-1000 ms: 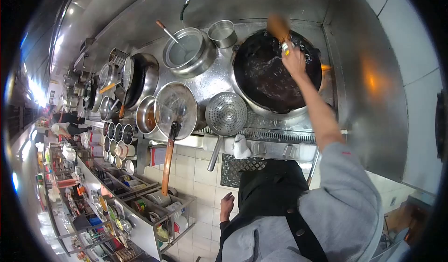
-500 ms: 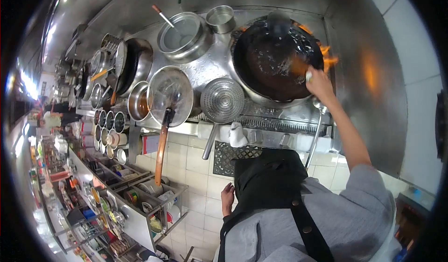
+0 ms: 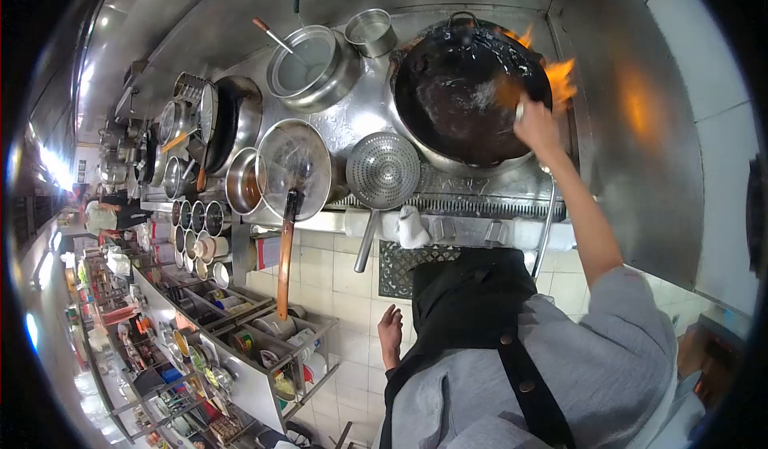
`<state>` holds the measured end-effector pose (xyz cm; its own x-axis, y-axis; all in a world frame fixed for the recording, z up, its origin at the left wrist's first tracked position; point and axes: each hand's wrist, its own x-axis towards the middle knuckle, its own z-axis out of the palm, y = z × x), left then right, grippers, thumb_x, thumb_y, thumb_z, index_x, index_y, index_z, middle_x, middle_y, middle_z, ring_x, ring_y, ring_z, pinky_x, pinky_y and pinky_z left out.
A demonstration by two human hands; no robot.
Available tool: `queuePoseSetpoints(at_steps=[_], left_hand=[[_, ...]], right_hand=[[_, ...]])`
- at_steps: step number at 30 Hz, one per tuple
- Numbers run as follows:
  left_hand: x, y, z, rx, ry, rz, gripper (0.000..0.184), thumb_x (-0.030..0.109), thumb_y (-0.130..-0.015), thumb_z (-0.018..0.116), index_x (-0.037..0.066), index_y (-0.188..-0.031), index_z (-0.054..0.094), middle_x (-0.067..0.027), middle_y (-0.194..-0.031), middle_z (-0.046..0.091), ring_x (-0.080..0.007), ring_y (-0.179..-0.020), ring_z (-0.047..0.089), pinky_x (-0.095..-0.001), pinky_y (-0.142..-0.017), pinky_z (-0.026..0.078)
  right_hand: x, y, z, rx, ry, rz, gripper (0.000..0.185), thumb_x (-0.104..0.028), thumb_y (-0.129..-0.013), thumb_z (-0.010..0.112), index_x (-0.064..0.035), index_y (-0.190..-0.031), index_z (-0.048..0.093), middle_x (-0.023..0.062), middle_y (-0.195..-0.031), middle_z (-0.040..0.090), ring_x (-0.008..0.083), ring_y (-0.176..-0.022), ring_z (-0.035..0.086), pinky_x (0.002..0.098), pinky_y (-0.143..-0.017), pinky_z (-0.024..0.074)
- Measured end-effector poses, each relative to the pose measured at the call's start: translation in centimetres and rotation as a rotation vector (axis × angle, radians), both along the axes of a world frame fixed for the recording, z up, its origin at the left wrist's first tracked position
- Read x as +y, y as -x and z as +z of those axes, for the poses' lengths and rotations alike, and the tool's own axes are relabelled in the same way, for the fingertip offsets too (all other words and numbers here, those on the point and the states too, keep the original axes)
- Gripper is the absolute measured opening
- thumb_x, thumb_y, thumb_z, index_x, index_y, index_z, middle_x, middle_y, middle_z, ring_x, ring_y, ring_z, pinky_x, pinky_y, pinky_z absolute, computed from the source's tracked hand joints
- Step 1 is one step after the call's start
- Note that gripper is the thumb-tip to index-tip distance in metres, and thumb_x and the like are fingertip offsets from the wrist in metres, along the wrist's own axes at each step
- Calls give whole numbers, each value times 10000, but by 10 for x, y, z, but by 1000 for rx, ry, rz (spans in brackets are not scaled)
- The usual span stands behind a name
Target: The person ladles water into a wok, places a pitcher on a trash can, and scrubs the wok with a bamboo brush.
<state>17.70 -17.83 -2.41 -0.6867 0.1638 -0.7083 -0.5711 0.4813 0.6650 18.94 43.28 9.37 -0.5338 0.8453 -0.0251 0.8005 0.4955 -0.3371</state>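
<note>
The right hand [image 3: 538,131] is closed around the handle of a brush [image 3: 509,91], whose blurred head lies inside the wok [image 3: 416,117], near its right wall. Flames [image 3: 562,83] rise beside the wok's right and rear rim. The wok sits toward the right edge of the steel surface [image 3: 367,118]. Left of it, a small pot [image 3: 376,45] stands near the rear edge, beside a large pot [image 3: 340,81] holding a ladle [image 3: 274,34]. Along the front edge lie a strainer [image 3: 384,169] and a sieve [image 3: 296,165], their handles jutting past it. The left hand [image 3: 390,337] hangs beside the apron [image 3: 472,289], thumb and fingers slightly apart. Print on the red-and-white box [image 3: 272,253] is too small to read.
</note>
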Motion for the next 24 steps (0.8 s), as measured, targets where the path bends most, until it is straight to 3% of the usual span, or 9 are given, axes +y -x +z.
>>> queuePoseSetpoints(at_steps=[4, 6, 9, 11, 13, 15, 17, 20, 24], left_hand=[[3, 5, -15, -30, 15, -104, 424, 112, -908, 571, 0, -1316, 546, -118, -1074, 685, -111, -759, 580, -248, -656, 471], [6, 6, -26, -54, 98, -200, 427, 114, -907, 572, 0, -1318, 544, -114, -1032, 691, -112, -741, 574, -254, -646, 471], [-13, -7, -57, -58, 104, -221, 433, 102, -898, 577, 7, -1319, 545, -114, -950, 698, -120, -711, 581, -265, -613, 461], [-26, -22, -68, -20, 71, -221, 433, 91, -891, 578, 9, -1315, 549, -120, -948, 698, -127, -701, 586, -268, -606, 460], [-48, -43, -96, -190, 19, 19, 400, 64, -880, 560, -12, -1273, 579, -148, -996, 695, -175, -776, 647, -286, -650, 497], [-71, -61, -106, 282, 218, -584, 354, 52, -867, 547, -44, -1199, 622, -148, -957, 704, -178, -779, 652, -302, -680, 510], [-61, -71, -100, -111, 256, -270, 350, 66, -849, 544, -68, -1162, 630, -189, -954, 714, -208, -825, 669, -317, -760, 511], [-35, -71, -63, -214, 368, -380, 341, 156, -874, 565, -61, -1120, 655, -158, -935, 716, -169, -837, 642, -314, -759, 507], [0, -57, -39, -244, 256, -192, 360, 227, -874, 604, -58, -1084, 673, -145, -941, 718, -151, -842, 629, -327, -776, 502]], right_hand=[[29, 100, -40, 384, 94, -121, 342, -217, -744, 707, -91, -1043, 599, 222, -911, 683, 411, -881, 662, 489, -788, 533], [-7, 139, -93, 821, 289, -153, 433, -258, -679, 805, -84, -1031, 623, 150, -821, 685, 277, -761, 685, 396, -632, 540], [-66, 92, -48, 796, 755, -81, 375, -198, -742, 776, -86, -1069, 631, 46, -762, 610, 122, -538, 535, 302, -394, 340], [-67, 23, 18, 454, 936, -8, 427, -210, -692, 796, -95, -1082, 665, 62, -856, 672, 151, -796, 619, 303, -702, 498], [-31, -49, 41, 262, 713, 315, 400, -186, -700, 789, -84, -1073, 686, 55, -997, 684, 155, -927, 630, 303, -828, 488], [2, -116, 72, 128, 486, 170, 425, -168, -709, 781, -93, -1114, 675, 82, -1013, 684, 187, -940, 639, 323, -836, 496], [3, -134, 96, -88, -172, -26, 435, -169, -748, 776, -113, -1160, 648, 75, -1054, 686, 211, -928, 663, 345, -811, 505], [-9, -148, 68, 438, -470, -249, 461, -185, -816, 749, -88, -1233, 578, 80, -1048, 666, 196, -848, 650, 312, -693, 522], [-92, -157, -6, 913, 149, -364, 378, -140, -867, 701, -19, -1176, 519, 52, -887, 614, 96, -669, 572, 240, -493, 459]])
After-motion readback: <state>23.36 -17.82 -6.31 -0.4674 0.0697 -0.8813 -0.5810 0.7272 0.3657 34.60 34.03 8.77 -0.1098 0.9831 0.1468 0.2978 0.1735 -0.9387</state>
